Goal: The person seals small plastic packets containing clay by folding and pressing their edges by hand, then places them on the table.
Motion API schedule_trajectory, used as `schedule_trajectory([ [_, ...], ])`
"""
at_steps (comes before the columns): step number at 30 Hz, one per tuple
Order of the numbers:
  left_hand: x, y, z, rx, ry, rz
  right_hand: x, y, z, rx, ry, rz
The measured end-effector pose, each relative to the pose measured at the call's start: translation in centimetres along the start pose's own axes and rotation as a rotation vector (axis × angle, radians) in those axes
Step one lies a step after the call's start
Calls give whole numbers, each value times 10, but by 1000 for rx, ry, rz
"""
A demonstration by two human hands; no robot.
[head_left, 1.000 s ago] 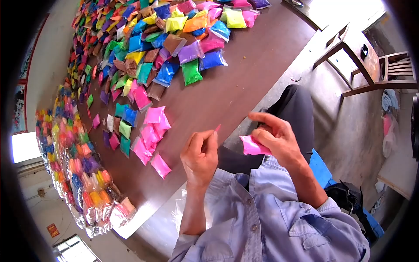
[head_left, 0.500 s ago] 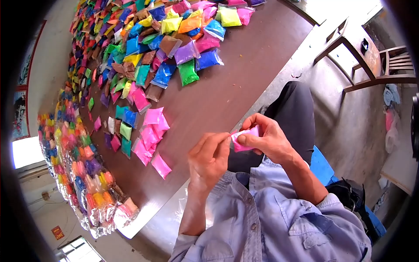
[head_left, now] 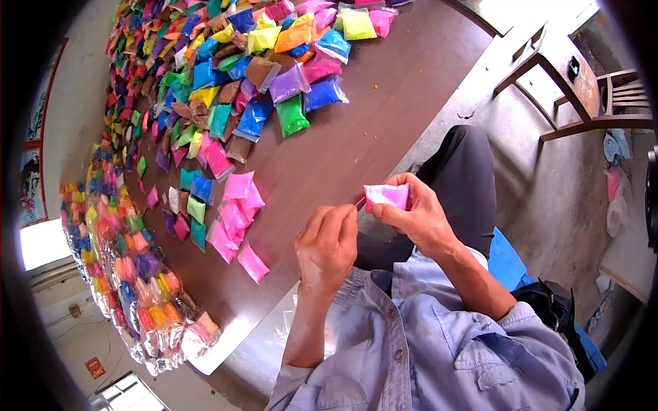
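Observation:
My right hand (head_left: 421,218) grips a small clear packet of pink modelling clay (head_left: 387,197) between thumb and fingers, above my lap. Close beside it on the left, my left hand (head_left: 327,240) is closed in a pinch. A thin pink strip (head_left: 360,202) shows between its fingertips and the packet's left edge; whether it is joined to the packet I cannot tell. On the table, left of my hands, lies a small heap of pink packets (head_left: 236,216), with a single pink packet (head_left: 253,264) just in front of it.
A large spread of many-coloured packets (head_left: 291,116) covers the far left of the brown table (head_left: 343,151). Bundled rows of packets in shiny wrapping (head_left: 154,308) line its left end. A wooden chair (head_left: 569,82) stands on the floor to the right. Something blue (head_left: 507,260) shows beside my seat.
The pink packet has tilted up and shows more of its face in my right hand. My left fingertips have drawn slightly away from it, leaving the thin strip visible between.

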State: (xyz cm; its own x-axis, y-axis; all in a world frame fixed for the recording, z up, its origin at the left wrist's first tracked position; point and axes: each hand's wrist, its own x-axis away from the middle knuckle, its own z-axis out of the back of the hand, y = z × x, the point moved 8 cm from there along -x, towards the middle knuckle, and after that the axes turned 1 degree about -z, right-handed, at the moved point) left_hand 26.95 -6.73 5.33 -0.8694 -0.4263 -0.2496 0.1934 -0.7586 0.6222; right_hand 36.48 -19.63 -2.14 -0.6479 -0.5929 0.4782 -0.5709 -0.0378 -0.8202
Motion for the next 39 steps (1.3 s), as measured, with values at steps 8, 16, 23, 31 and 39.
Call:
schedule_trajectory([
  [8,-5,8,1,-58,31,-128,-10,5,1,138,15,2],
  [16,-8,12,-3,-133,-1,-153,-12,5,2,129,41,28],
  [23,-7,8,-4,-107,-5,-146,-11,10,1,74,57,9],
  [31,-10,11,-6,-136,14,-156,-15,17,2,35,129,73],
  [39,-12,10,-10,-140,-14,-157,-10,12,0,27,118,0],
])
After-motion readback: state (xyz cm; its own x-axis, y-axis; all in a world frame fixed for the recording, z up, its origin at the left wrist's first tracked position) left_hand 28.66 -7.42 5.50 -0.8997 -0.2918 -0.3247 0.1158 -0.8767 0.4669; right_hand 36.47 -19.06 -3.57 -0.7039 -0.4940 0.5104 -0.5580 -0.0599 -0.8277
